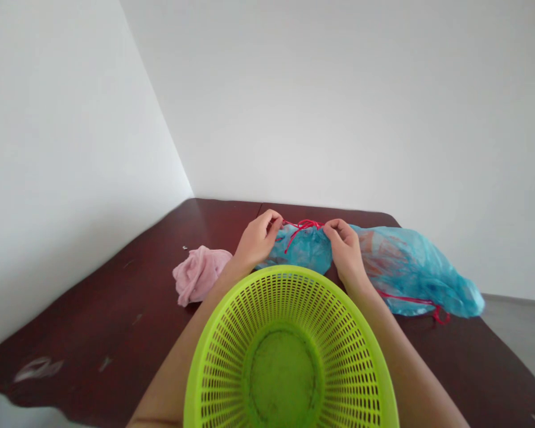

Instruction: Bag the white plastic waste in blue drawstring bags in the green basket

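Note:
A small blue plastic bag lies beyond the basket, with a red drawstring tied in a bow at its top. My left hand pinches the drawstring at the bow's left side. On the right side, my right hand has thumb and finger closed at the drawstring's other end. Between my forearms a lime-green slotted basket faces me with its opening, and its bare bottom shows. The basket's rim hides the lower part of the small bag.
To the right lies a larger blue plastic bag with brownish contents and a red drawstring trailing off it. A crumpled pink cloth rests left of my left forearm. The dark red tabletop meets white walls at the back and left.

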### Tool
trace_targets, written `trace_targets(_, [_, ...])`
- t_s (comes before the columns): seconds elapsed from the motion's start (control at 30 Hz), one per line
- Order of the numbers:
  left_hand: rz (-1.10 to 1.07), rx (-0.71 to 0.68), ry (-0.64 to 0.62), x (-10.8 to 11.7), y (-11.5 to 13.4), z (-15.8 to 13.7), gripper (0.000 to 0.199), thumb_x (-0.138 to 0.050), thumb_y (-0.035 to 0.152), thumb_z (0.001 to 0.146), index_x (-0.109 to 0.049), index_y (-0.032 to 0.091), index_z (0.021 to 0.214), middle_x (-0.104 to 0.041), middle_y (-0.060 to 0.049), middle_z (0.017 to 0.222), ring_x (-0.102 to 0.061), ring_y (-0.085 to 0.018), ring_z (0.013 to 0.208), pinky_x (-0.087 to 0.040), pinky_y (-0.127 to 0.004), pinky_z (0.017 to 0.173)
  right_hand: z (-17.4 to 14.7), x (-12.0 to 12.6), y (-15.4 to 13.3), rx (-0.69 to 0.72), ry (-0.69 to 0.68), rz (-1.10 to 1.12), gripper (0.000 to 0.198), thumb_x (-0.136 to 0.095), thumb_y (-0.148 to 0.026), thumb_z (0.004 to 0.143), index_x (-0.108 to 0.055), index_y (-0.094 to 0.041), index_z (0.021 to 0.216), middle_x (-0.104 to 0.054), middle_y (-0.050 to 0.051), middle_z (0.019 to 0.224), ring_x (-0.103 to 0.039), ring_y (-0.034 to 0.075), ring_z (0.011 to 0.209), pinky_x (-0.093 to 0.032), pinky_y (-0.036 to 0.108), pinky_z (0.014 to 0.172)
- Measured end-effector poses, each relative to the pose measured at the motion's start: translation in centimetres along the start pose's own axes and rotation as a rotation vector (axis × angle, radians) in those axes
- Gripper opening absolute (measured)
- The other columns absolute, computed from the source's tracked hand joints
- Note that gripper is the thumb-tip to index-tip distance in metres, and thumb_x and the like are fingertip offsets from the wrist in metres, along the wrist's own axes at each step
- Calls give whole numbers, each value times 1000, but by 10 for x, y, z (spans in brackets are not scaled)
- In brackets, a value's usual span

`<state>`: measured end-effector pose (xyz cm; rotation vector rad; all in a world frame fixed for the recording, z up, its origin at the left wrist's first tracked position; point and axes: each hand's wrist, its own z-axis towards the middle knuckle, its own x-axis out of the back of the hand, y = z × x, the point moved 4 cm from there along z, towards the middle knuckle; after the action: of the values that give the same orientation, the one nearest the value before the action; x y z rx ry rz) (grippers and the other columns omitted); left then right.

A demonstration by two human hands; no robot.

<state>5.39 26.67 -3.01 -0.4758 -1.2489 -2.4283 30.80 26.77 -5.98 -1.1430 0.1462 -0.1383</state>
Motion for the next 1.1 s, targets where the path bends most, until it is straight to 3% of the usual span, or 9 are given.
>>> trace_targets(0.13, [-254, 90, 97, 6, -7, 4, 50, -53, 71, 119, -64, 26, 101, -85, -8, 106, -80, -25, 97, -64, -41, 93, 0, 6, -7, 19, 49, -10, 24, -74, -49, 97, -65, -28, 92, -65, 0, 85, -57, 22, 79, -48, 34, 72])
trace_targets(0.2, [-425, 134, 3, 3, -8, 4, 63, -39, 81, 119, -59, 26, 97, -86, -12, 115, -82, -28, 106, -67, -45, 98, -1, 5, -9, 31, 24, -7, 25, -75, -51, 99, -67, -28, 96, -68, 2, 89, -60, 23, 81, -49, 35, 74])
trace_targets(0.27, [-499, 122, -120, -2, -4, 2, 63, -40, 84, 118, -62, 26, 103, -86, -14, 127, -83, -30, 120, -67, -48, 106, -3, 1, -11, 50, -8, 3, 25, -76, -52, 99, -69, -28, 98, -70, 2, 91, -62, 23, 83, -51, 35, 76])
trace_targets(0.4, [-360, -6, -227, -8, 10, -6, 49, -83, 64, 107, -67, 26, 133, -85, -11, 129, -81, -26, 115, -64, -42, 104, -7, -6, -13, 85, -60, 21, 24, -80, -50, 100, -73, -27, 99, -74, 4, 93, -66, 23, 85, -55, 38, 81])
trace_targets(0.53, [-189, -14, -300, -17, 12, -7, 35, -72, 60, 114, -79, 25, 116, -83, -5, 107, -77, -24, 99, -61, -38, 90, -5, -4, -11, 84, -40, 23, 25, -81, -51, 101, -74, -27, 100, -76, 4, 96, -70, 25, 89, -59, 39, 84])
trace_targets(0.7, [-383, 106, -186, -16, -3, 3, 53, -68, 76, 110, -74, 25, 95, -72, -3, 81, -71, -22, 75, -61, -39, 74, 2, 7, -7, 113, 36, -21, 26, -81, -52, 100, -75, -27, 104, -82, 7, 105, -76, 27, 97, -61, 43, 91])
trace_targets(0.8, [-574, 233, -89, -10, -15, 6, 51, -79, 75, 102, -75, 25, 99, -72, -2, 78, -67, -18, 64, -60, -35, 64, 7, 14, -8, 147, 97, -67, 25, -81, -51, 100, -76, -26, 103, -82, 8, 104, -75, 28, 95, -60, 44, 90])
trace_targets(0.93, [-692, 357, 41, -1, -21, 7, 43, -88, 66, 96, -80, 24, 100, -77, -2, 82, -71, -17, 61, -57, -31, 58, 11, 25, -5, 146, 208, 62, 27, -81, -52, 102, -74, -26, 102, -80, 4, 101, -72, 24, 95, -57, 38, 90])
trace_targets(1.1, [-870, 248, 22, 3, -11, 5, 38, -95, 60, 94, -87, 23, 98, -82, -3, 86, -77, -17, 74, -61, -28, 68, 11, 34, -7, 119, 242, 257, 20, -74, -48, 109, -73, -28, 110, -83, 3, 116, -75, 21, 104, -57, 38, 101])
